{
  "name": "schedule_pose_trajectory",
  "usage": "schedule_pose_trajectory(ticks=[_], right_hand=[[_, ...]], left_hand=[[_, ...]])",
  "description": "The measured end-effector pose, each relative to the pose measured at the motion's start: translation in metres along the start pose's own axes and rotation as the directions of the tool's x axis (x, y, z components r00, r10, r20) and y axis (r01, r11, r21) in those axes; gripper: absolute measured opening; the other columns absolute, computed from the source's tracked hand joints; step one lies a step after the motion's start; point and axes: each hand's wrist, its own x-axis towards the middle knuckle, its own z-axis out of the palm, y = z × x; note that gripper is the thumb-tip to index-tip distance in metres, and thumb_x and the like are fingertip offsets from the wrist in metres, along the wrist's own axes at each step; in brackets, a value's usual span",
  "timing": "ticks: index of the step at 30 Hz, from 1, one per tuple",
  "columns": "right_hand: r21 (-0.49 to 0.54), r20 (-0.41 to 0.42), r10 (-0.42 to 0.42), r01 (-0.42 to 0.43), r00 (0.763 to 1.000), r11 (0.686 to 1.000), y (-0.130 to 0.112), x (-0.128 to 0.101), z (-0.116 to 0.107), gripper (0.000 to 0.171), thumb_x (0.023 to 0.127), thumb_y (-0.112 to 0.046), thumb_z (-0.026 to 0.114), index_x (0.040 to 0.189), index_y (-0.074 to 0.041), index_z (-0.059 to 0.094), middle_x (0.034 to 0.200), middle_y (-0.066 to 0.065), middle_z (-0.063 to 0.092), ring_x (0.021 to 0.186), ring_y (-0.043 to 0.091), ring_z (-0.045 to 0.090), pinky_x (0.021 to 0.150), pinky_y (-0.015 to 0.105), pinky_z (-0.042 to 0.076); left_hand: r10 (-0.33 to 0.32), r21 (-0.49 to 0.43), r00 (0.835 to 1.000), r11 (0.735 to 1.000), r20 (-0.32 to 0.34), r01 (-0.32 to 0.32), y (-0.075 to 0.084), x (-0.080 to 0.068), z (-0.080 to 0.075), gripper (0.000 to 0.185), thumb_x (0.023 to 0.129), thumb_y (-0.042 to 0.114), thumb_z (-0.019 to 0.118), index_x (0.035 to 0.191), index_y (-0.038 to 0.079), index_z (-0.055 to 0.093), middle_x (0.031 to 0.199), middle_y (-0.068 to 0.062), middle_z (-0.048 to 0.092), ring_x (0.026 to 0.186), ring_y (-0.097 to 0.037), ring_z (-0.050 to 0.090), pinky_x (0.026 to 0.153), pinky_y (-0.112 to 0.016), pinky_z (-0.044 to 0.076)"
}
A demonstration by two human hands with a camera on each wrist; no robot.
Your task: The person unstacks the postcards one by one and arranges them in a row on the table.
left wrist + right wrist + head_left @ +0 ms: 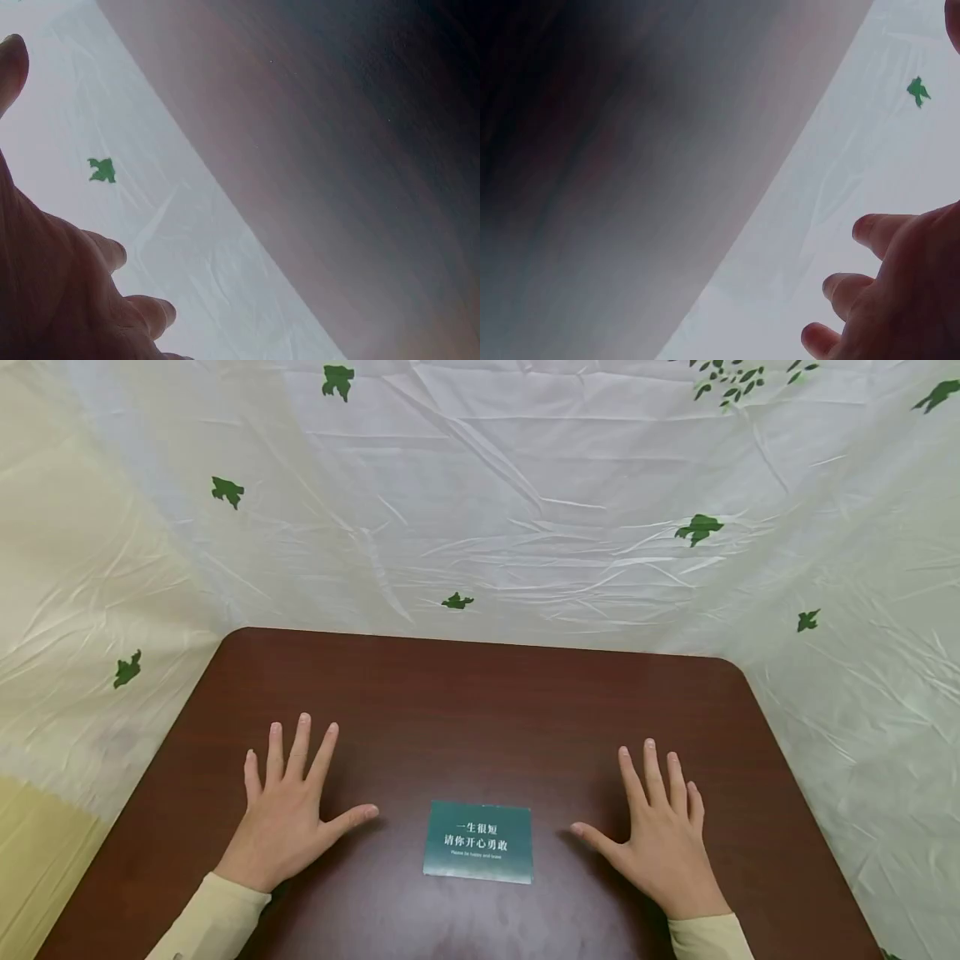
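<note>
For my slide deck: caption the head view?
Both hands, left and right, flat beside a green card.

A dark brown table point(465, 710) stands before white leaf-printed sheeting point(525, 510).

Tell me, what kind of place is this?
Probably a small tabletop booth set up indoors, not a lived-in room. A dark brown table stands against a crinkled white sheet printed with green leaves, hung behind and beside it. Both hands lie flat on either side of a green card.
</note>
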Motion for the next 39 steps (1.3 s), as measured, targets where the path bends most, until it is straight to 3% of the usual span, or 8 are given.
schedule_pose_trajectory(ticks=[8,15,22,28,34,39], right_hand=[[0.000,0.023,-0.062,0.062,0.998,0.998,-0.018,0.005,0.011,0.121,0.081,-0.086,0.071,0.174,-0.022,0.025,0.184,0.010,0.012,0.166,0.046,0.015,0.122,0.075,0.022],[0.049,0.054,-0.172,0.169,0.984,0.984,-0.048,0.009,0.018,0.119,0.080,-0.090,0.070,0.170,-0.021,0.036,0.178,0.011,0.031,0.161,0.040,0.033,0.121,0.068,0.035],[0.070,0.090,-0.247,0.242,0.965,0.968,-0.073,0.006,0.024,0.121,0.075,-0.090,0.074,0.168,-0.020,0.041,0.173,0.008,0.044,0.156,0.038,0.045,0.117,0.065,0.045],[0.188,0.223,-0.282,0.243,0.933,0.952,-0.088,0.001,0.028,0.124,0.071,-0.085,0.082,0.169,-0.022,0.039,0.178,0.005,0.035,0.164,0.036,0.034,0.123,0.067,0.039],[0.235,0.315,-0.323,0.257,0.892,0.937,-0.094,0.001,0.029,0.118,0.071,-0.071,0.092,0.168,-0.023,0.043,0.176,0.004,0.037,0.162,0.036,0.036,0.122,0.069,0.039],[0.228,0.313,-0.352,0.290,0.882,0.929,-0.095,0.002,0.028,0.107,0.074,-0.062,0.095,0.163,-0.022,0.050,0.169,0.004,0.048,0.156,0.033,0.044,0.121,0.063,0.043]], left_hand=[[0.032,-0.029,0.998,0.999,0.052,-0.030,0.016,0.001,0.008,0.122,0.086,0.086,0.066,0.176,0.028,0.007,0.184,-0.005,-0.008,0.169,-0.043,-0.013,0.129,-0.077,-0.001],[0.134,-0.065,0.984,0.990,0.120,-0.127,0.045,0.007,0.025,0.128,0.083,0.091,0.064,0.176,0.023,0.008,0.184,-0.003,-0.011,0.171,-0.039,-0.010,0.131,-0.072,0.008],[0.295,-0.151,0.938,0.951,0.183,-0.269,0.070,0.008,0.036,0.132,0.083,0.084,0.073,0.176,0.020,0.004,0.184,-0.001,-0.012,0.172,-0.034,-0.004,0.134,-0.065,0.018],[0.393,-0.146,0.885,0.919,0.251,-0.367,0.077,0.006,0.038,0.127,0.081,0.080,0.078,0.174,0.013,0.023,0.184,-0.005,0.006,0.171,-0.038,0.010,0.132,-0.064,0.026],[0.408,-0.172,0.850,0.913,0.334,-0.371,0.077,0.010,0.042,0.117,0.082,0.067,0.086,0.170,0.010,0.035,0.179,-0.012,0.030,0.167,-0.038,0.027,0.129,-0.061,0.033],[0.412,-0.173,0.840,0.911,0.354,-0.374,0.079,0.012,0.044,0.111,0.082,0.062,0.089,0.167,0.010,0.041,0.172,-0.010,0.043,0.162,-0.035,0.037,0.128,-0.058,0.037]])
